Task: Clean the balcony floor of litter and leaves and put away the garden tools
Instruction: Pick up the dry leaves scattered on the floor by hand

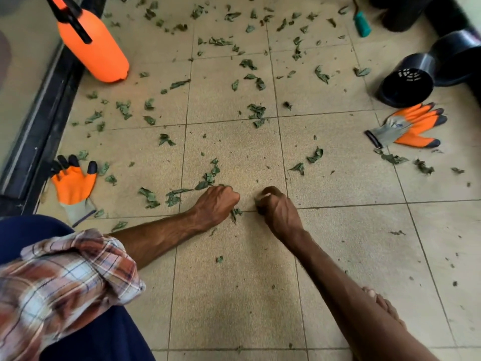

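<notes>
Left hand (217, 201) and right hand (277, 208), fingers curled on crumpled green leaves (235, 213), rest on beige floor tiles (234, 295); orange plastic spray bottle (93, 48), orange-grey gloves (413, 126) and black plastic pots (406, 82) lie around.

Home balcony: tiled floor (234, 295), sliding-door track (39, 131), plant pots (419, 65), sprayer (96, 50), scattered leaves (256, 113).

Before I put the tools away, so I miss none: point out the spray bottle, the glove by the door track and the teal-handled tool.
spray bottle (96, 52), head view, orange body.
glove by the door track (73, 187), head view, orange palm.
teal-handled tool (362, 26), head view, teal handle.
</notes>
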